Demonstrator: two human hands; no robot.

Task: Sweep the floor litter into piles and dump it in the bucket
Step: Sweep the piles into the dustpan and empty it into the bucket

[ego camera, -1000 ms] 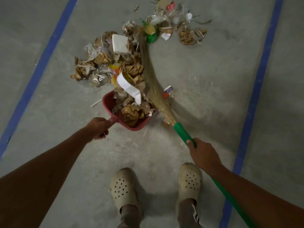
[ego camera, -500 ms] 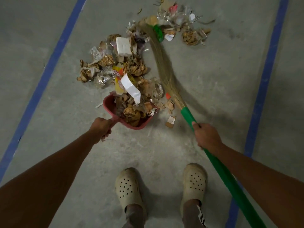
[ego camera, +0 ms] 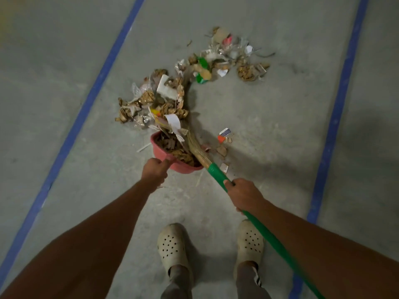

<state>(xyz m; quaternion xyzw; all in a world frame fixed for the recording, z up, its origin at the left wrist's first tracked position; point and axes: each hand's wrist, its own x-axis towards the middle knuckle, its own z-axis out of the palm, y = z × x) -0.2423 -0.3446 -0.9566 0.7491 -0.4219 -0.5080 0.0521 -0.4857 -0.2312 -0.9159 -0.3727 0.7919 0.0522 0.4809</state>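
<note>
1. Our left hand (ego camera: 155, 172) curls around the handle of the red dustpan (ego camera: 183, 169) at frame centre, heaped with crumpled paper.
2. Our right hand (ego camera: 243, 194) grips the green broom (ego camera: 216, 172), its bristles lying across the pan's right side.
3. The litter pile (ego camera: 149, 102) spreads above the pan, trailing toward the upper right.

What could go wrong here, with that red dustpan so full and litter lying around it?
The dustpan, held by the left hand, looks heaped, with a white paper strip lying at its mouth; lifting or tilting it could spill litter back out. Small scraps lie to the right of the broom that the right hand grips, so a stroke toward the pan may well miss them. No bucket is in view, so the full pan may need carrying.
</note>
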